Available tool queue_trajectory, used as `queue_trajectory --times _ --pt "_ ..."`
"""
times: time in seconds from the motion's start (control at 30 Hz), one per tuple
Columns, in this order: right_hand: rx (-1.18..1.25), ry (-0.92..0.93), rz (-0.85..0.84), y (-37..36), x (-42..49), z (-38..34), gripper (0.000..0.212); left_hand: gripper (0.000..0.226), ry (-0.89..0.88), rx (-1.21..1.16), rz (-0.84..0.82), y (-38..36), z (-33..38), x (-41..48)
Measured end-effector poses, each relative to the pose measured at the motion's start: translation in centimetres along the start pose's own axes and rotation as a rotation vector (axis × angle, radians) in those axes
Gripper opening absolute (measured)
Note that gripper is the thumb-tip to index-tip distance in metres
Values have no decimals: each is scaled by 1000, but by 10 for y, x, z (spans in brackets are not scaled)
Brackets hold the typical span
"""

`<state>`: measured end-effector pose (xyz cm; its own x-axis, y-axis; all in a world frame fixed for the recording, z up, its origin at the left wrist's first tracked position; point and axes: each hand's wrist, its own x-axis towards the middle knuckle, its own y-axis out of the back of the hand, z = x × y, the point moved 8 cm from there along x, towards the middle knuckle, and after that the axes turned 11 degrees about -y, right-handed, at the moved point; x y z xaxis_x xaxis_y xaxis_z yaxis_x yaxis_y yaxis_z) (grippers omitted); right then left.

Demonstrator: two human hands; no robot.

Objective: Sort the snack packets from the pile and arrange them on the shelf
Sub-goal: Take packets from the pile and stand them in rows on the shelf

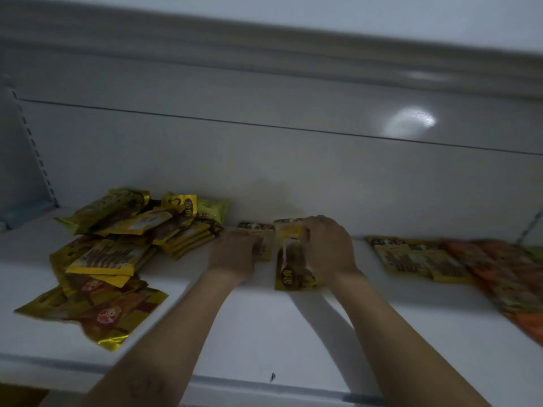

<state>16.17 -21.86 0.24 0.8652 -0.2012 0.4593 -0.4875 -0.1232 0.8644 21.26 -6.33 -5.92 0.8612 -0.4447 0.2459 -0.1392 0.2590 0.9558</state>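
The right hand (329,248) pinched a yellow packet (293,270); the left hand (233,254), finger state indiscernible, covered a neighbouring packet (260,229). Aligning both edges before release was advisable.

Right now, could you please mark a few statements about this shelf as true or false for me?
1. The pile of yellow packets lies to the left of both hands. True.
2. The right hand holds nothing. False: it grips a yellow packet.
3. Orange packets lie at the right end of the shelf. True.
4. The left hand hangs clear of the shelf. False: it touches a flat packet near the back of the shelf, beside the right hand.
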Motion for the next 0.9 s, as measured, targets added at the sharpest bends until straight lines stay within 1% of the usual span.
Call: queue_trajectory --times 0.13,0.23,0.37,0.43,0.53,0.67,0.8,0.9 --pt "-14 -28 -69 -15 -12 3 21 38 -4 55 -46 -11 3 6" --pt "30 -70 -123 -24 -18 5 26 35 -26 99 -13 -9 5 6" --pt "60 -91 -183 -30 -23 8 34 27 -30 66 60 -4 3 5" --pt "73 -96 -207 -32 -24 11 35 24 -54 64 55 -4 2 4" --pt "84 -115 -243 -35 -24 15 32 29 -87 77 10 -8 1 0" --pt "78 -104 -279 -43 -26 14 27 30 -86 128 -7 -6 3 -2" --pt "71 -80 -297 -46 -29 15 35 26 -45 146 -16 -6 3 -4" --pt "84 -57 -303 -48 -29 14 38 35 11 161 -9 -3 3 -6"
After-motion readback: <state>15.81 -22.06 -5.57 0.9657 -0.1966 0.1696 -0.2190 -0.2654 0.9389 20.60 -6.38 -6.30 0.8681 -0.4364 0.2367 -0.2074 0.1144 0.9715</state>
